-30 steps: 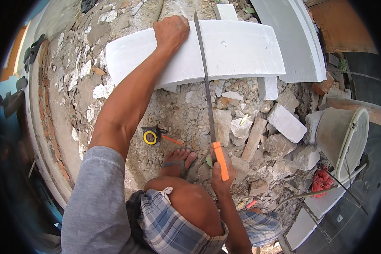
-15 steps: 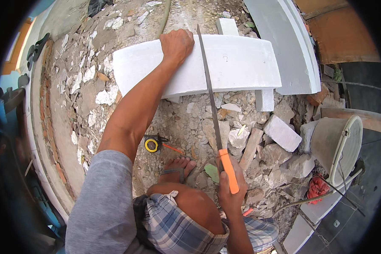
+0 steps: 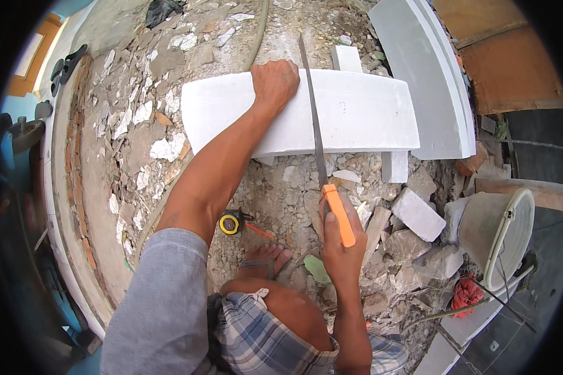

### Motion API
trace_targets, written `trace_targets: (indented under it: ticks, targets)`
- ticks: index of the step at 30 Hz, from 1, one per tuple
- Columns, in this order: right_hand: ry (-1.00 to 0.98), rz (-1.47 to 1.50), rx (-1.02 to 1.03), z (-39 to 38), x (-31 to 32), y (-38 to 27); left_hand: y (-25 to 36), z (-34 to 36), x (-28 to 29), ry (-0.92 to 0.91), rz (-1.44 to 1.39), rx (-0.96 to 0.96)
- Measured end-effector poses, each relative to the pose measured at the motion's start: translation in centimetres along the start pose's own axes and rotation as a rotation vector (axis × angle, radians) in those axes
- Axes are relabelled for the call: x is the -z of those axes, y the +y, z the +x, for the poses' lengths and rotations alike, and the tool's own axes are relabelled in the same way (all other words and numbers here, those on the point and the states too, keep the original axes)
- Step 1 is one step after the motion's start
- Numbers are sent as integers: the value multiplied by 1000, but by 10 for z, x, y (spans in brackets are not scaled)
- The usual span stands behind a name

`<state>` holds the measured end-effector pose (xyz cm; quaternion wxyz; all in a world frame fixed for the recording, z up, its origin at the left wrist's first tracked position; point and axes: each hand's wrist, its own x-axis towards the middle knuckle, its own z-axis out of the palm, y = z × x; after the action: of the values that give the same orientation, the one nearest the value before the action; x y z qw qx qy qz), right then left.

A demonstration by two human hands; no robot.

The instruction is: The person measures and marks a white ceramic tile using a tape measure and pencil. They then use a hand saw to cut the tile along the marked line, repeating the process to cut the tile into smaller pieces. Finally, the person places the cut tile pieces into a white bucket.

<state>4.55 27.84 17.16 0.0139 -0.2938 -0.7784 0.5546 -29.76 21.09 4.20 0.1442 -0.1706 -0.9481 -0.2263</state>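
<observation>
Forward slides the saw [image 3: 318, 140], pushed farther out across the slab [image 3: 366, 109] than half a second ago, and the right hand [image 3: 342, 257] has come closer to the near edge with it. Fingers there are wrapped firmly round the orange handle, thumb along its side. Up ahead, the slab lies flat above the rubble [image 3: 413, 247], a white block [image 3: 395, 167] poking out beneath its near edge and another white end [image 3: 346, 58] showing beyond the far one. Blade runs right over the slab, tip past the far edge; how deep it sits, nobody can tell from here. And the left hand [image 3: 275, 82], pressing down just left of the blade! Its fingers are bunched together and bent over the far edge, tips hidden, so whether they pinch it cannot be told. Down below, a yellow-and-black tape measure [image 3: 229, 222] rests on the ground near the left forearm, an orange stick [image 3: 258, 230] beside it, a sandalled foot [image 3: 266, 259] close by, while the bucket [image 3: 488, 225] leans well off to the right.
</observation>
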Motion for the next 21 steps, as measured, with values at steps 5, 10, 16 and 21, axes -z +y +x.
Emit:
trace_targets:
  ticks: [5, 10, 16, 21]
  targets:
    - [44, -86, 62, -83, 17, 35, -3, 5, 8, -30, 20, -7]
    - [50, -131, 72, -130, 27, 67, 3, 3, -1, -33, 22, -3]
    - [31, -16, 5, -17, -13, 33, -12, -1, -3, 8, 1, -34]
    - [37, -208, 25, -161, 22, 109, -6, -2, -7, 34, -26, -61]
